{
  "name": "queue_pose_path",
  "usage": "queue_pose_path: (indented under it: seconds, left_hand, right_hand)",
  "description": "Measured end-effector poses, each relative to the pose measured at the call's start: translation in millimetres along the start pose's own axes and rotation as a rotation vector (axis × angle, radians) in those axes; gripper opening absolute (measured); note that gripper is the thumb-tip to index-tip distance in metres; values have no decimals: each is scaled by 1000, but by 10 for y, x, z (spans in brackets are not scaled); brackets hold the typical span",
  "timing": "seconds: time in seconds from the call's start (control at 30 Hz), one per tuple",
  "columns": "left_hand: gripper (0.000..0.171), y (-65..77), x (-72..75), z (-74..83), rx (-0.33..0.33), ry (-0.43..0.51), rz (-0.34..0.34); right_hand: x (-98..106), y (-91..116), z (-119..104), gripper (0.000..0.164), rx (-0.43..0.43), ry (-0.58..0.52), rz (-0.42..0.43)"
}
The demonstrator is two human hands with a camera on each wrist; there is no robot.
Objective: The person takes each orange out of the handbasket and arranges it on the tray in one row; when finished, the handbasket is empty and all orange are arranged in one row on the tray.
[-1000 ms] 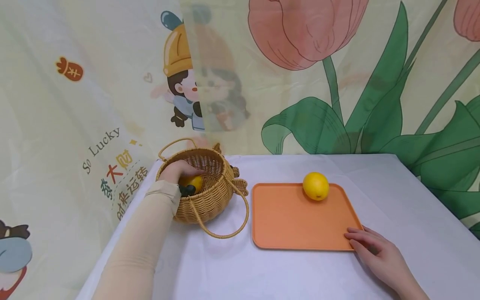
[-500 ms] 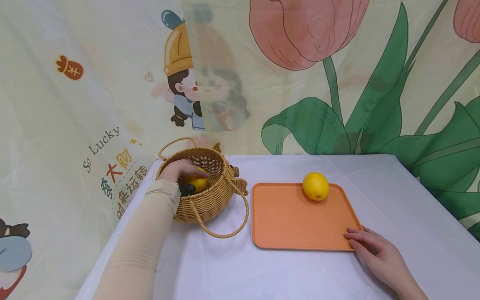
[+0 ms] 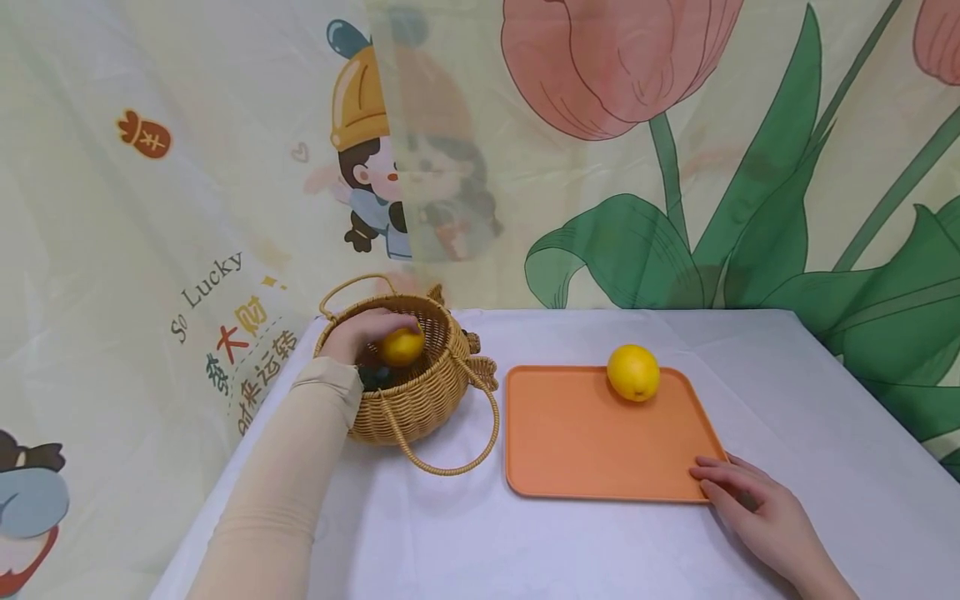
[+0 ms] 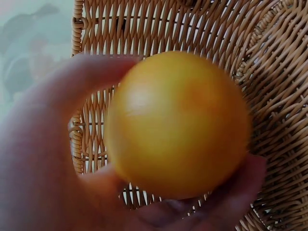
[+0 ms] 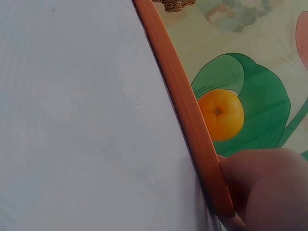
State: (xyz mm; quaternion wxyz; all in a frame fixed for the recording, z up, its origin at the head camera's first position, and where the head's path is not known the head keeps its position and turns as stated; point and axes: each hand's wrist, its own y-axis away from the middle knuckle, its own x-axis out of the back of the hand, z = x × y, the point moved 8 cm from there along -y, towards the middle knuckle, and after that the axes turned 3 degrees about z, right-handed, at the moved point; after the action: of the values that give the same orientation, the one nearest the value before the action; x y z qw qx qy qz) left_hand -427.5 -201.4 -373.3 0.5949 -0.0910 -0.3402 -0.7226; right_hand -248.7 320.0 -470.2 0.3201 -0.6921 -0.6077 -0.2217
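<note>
In the head view, my left hand (image 3: pixel 365 332) is inside the wicker basket (image 3: pixel 420 408) and grips a yellow-orange orange (image 3: pixel 402 347). The left wrist view shows the thumb and fingers curled around this orange (image 4: pixel 180 125), with the woven basket wall (image 4: pixel 279 96) behind it. My right hand (image 3: pixel 768 508) holds the near right corner of the orange tray (image 3: pixel 592 442), fingertips over its rim. Up close in the right wrist view, a finger and thumb pinch the tray's edge (image 5: pixel 185 115). Another orange (image 3: pixel 633 372) sits at the tray's far right edge.
Dark round things (image 3: pixel 375 377) lie in the basket below my left hand, partly hidden. One basket handle (image 3: pixel 450 473) droops toward the front; the other (image 3: pixel 352 283) stands up behind. A printed curtain (image 3: pixel 465 167) hangs behind the white-covered table (image 3: pixel 465 542).
My left hand has lifted the orange slightly inside the basket, so more of it shows. My right hand, the tray and the orange on it have stayed put.
</note>
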Motion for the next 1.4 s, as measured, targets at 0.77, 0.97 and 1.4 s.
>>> queue_pose_path:
  seconds: [0.77,0.97,1.4]
  left_hand:
    - [65,10,40,1,-19,24,48]
    - [58,-2,39,7,-39,55,56]
    - [59,-18,60,8,-46,30,57]
  right_hand:
    - [-12,0,2,24,-8,5,-1]
    - [-14,2,9,24,-13,8,-4]
    - [-4,1,6,24,-12,1,-9]
